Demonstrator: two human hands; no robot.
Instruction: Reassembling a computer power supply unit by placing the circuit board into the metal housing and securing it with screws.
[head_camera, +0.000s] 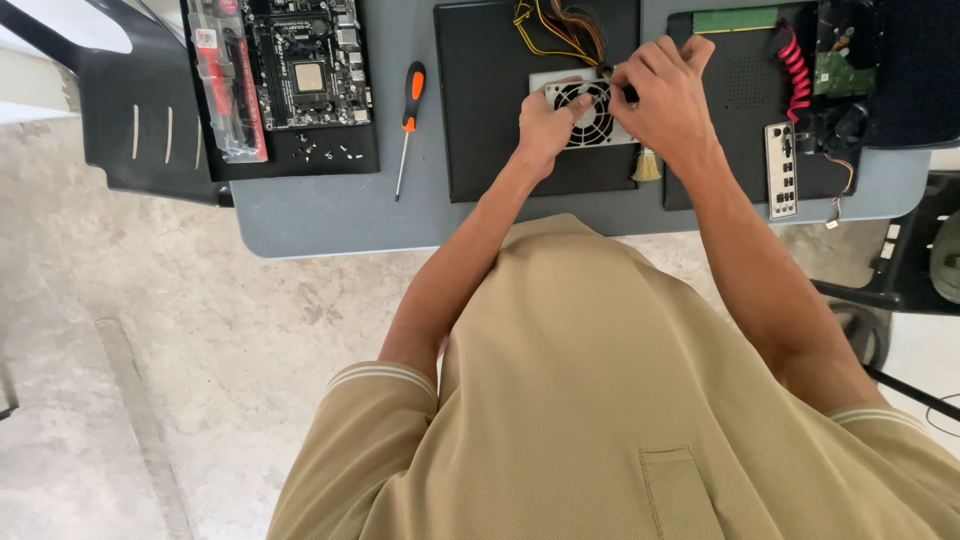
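A grey power supply unit with a round fan grille lies on a black panel on the grey table. My left hand grips its left side, thumb on the grille. At the unit's top right corner my right hand pinches a small dark tool whose tip is hidden by the fingers. Yellow and orange cables run from the unit's far side. A small brush pokes out under my right wrist.
An orange-handled screwdriver lies left of the panel. A motherboard sits on a black tray with loose screws at far left. A second black panel, a green memory stick, a red cable and a metal port plate lie right.
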